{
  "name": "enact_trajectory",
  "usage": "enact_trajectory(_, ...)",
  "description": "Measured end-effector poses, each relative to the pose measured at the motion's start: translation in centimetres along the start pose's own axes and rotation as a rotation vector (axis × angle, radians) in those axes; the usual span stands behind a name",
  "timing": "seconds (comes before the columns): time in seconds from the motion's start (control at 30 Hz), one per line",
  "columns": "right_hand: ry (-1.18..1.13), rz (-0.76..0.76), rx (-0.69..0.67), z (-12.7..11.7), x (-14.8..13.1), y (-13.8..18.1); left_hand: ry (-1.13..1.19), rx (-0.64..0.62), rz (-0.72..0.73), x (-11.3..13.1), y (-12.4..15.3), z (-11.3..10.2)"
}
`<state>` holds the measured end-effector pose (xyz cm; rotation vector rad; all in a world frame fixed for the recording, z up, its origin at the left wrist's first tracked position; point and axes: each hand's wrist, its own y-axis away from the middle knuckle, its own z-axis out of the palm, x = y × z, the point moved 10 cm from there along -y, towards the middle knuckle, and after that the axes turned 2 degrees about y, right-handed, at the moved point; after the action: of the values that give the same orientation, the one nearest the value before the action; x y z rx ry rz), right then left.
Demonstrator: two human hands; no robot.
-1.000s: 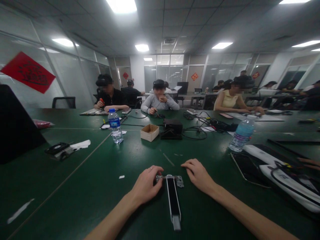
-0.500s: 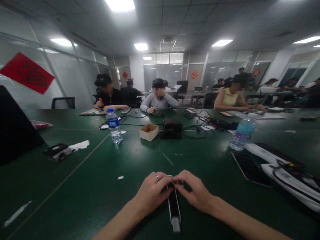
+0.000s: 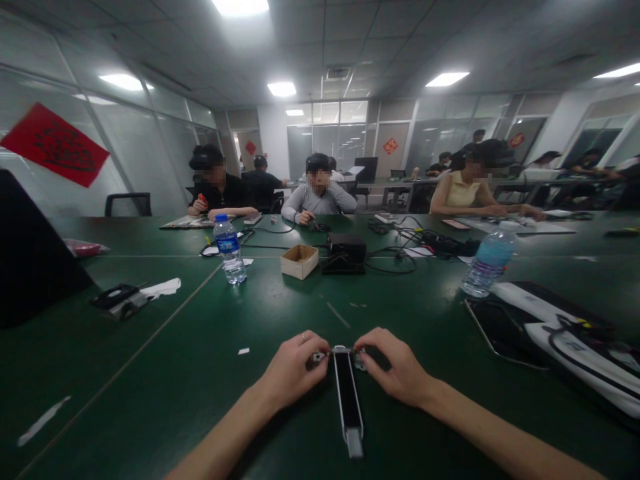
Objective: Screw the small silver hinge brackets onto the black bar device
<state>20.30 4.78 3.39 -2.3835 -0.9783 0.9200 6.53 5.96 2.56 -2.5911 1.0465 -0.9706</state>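
From my end I have both hands low in the view, toward the near edge of the surface (image 3: 190, 373). My left hand (image 3: 324, 363) is nearly closed, thumb and fingertips pinching the left metal piece (image 3: 317, 358) at the top of a black strip with a pale frame (image 3: 349, 393). My right hand (image 3: 359, 355) mirrors it, thumb and forefinger bent in around the right metal piece (image 3: 361, 364) — how firmly either one presses, I cannot tell.

The strip lies between my wrists, its silver tab (image 3: 355, 443) pointing at the near edge of the surface. To the left I have open room as far as the pale seam, with one small white scrap (image 3: 243, 351) along the way. Toward the far edge there is a good stretch before the open box (image 3: 299, 262) and the black device (image 3: 343, 255) just beside it. My tighter side is the right edge — a phone (image 3: 500, 333) and a white object (image 3: 585, 357) lie there, well apart from my right hand.
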Motion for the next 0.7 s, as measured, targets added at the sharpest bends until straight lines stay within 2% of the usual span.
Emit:
enact_trajectory(0.13, 0.078, 0.115, -0.097, 0.4, 2.3, -0.2, -0.014, -0.038, -0.144, -2.4, 0.1, -0.4)
enact_trajectory(0.23, 0.107, 0.129, -0.176, 1.0, 2.4, -0.3, -0.01, -0.079, -0.187, -3.0, 0.1, 0.2)
enact_trajectory(0.37, 0.113, 0.103, -0.224, 1.5, 1.7, -0.4, 0.009, -0.086, -0.197, -3.2, 0.0, 0.5)
enact_trajectory(0.7, 0.084, 0.109, -0.229, 1.7, 2.2, -0.2, 0.044, -0.055, -0.179, -3.0, -0.2, 0.3)
